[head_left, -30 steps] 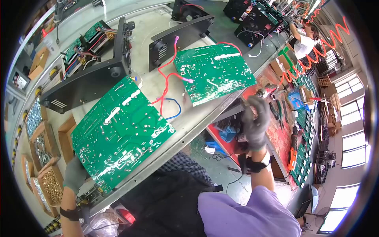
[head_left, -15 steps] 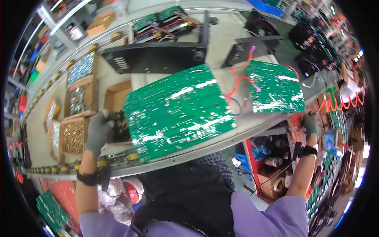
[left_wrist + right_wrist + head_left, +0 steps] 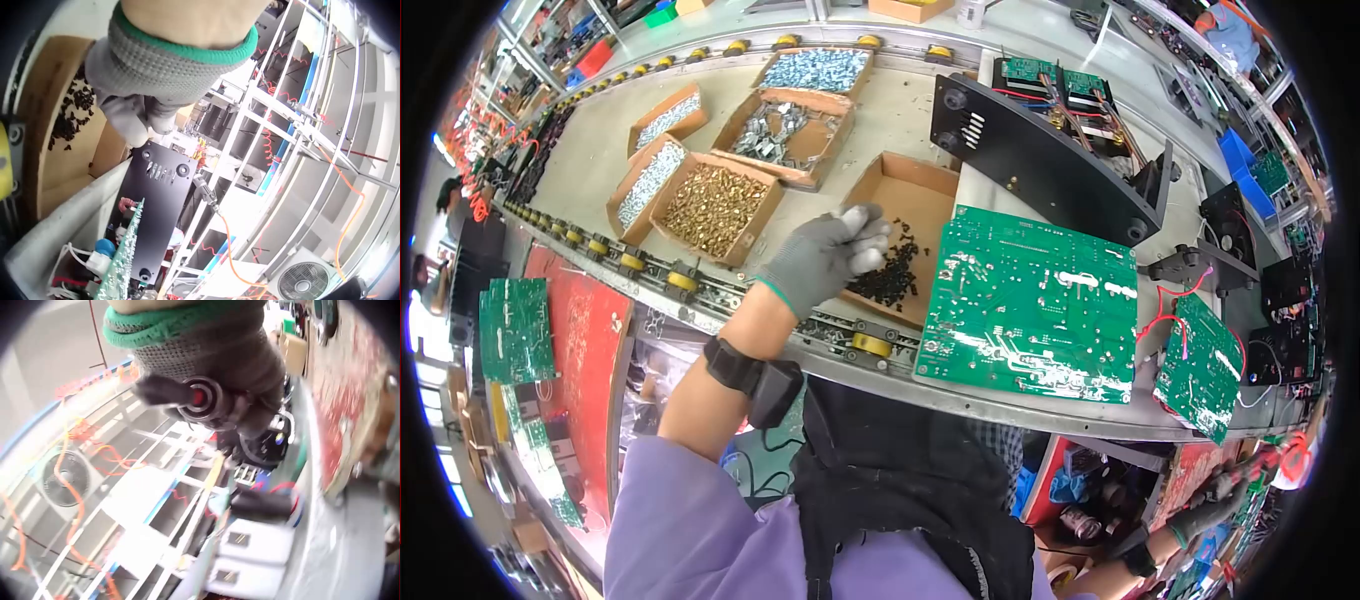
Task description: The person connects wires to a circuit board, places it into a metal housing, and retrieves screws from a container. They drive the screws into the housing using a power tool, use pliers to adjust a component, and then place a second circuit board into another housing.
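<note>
My left hand (image 3: 832, 255), in a grey glove, reaches into an open cardboard box (image 3: 910, 190) that holds a pile of small black screws (image 3: 892, 280). Its fingertips are bunched in a pinch on the pile, and the left wrist view shows the curled fingers (image 3: 134, 122) over the black screws (image 3: 65, 119). A large green circuit board (image 3: 1030, 300) lies solder side up just right of the box. My right hand (image 3: 1212, 505) hangs low at the bottom right, below the bench edge. In the right wrist view it grips a dark tool with a round red-centred end (image 3: 200, 397).
Cardboard boxes of brass fasteners (image 3: 715, 205) and silver hardware (image 3: 785, 130) stand left of and behind the screw box. A rail with yellow rollers (image 3: 680, 282) runs along the bench front. A black panel (image 3: 1040, 165) and a smaller green board (image 3: 1200, 365) with red wires lie to the right.
The view has swung left. My left hand left the big board's corner and went to the box of black screws. The right hand dropped lower, to the bottom right.
</note>
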Tool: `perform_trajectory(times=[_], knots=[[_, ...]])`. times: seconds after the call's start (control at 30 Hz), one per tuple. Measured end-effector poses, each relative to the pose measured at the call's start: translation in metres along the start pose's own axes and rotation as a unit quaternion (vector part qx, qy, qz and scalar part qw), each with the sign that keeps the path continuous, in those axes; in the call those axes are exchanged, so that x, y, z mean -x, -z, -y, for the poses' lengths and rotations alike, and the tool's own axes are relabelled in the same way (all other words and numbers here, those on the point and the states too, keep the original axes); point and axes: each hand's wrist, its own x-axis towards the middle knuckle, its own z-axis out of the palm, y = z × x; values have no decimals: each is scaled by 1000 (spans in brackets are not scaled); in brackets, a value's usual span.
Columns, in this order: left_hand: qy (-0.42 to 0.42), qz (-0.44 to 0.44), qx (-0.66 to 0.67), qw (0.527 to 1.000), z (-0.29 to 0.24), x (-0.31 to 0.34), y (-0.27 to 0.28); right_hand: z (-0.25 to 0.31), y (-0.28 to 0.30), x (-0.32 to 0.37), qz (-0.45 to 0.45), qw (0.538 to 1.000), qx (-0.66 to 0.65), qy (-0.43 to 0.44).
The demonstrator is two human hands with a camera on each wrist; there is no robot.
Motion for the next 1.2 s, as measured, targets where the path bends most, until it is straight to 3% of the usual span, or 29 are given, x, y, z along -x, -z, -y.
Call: perform_trajectory(times=[0.03, 0.1, 0.17, 0.23, 0.3, 0.37, 0.43, 0.5, 0.6, 0.77, 1.2], knots=[[1, -1, 0, 1000, 4, 2, -1, 14, -42, 20, -4, 997, -56, 50], [20, 96, 31, 995, 14, 4, -4, 61, -173, 78, -42, 987, -135, 74], [44, 79, 36, 995, 20, 21, -24, 73, -201, 90, 60, 952, -299, -31], [81, 72, 59, 992, 27, 35, -34, 65, -249, 112, 368, 845, -388, 27], [80, 55, 69, 993, 30, 49, -46, 78, -307, 154, 392, 807, -440, 29], [98, 118, 118, 981, 33, 58, -47, 81, -338, 180, 441, 785, -435, 6], [90, 111, 115, 983, 36, 64, -48, 80, -368, 202, 473, 763, -440, 4], [101, 102, 97, 985, 35, 67, -48, 78, -387, 219, 505, 740, -444, 3], [101, 102, 91, 985, 34, 69, -46, 72, -403, 237, 477, 781, -402, 30], [107, 87, 65, 988, 30, 67, -48, 65, -408, 247, 459, 810, -359, 69], [81, 93, 141, 982, 38, 57, -55, 52, -410, 241, 520, 762, -349, 166]])
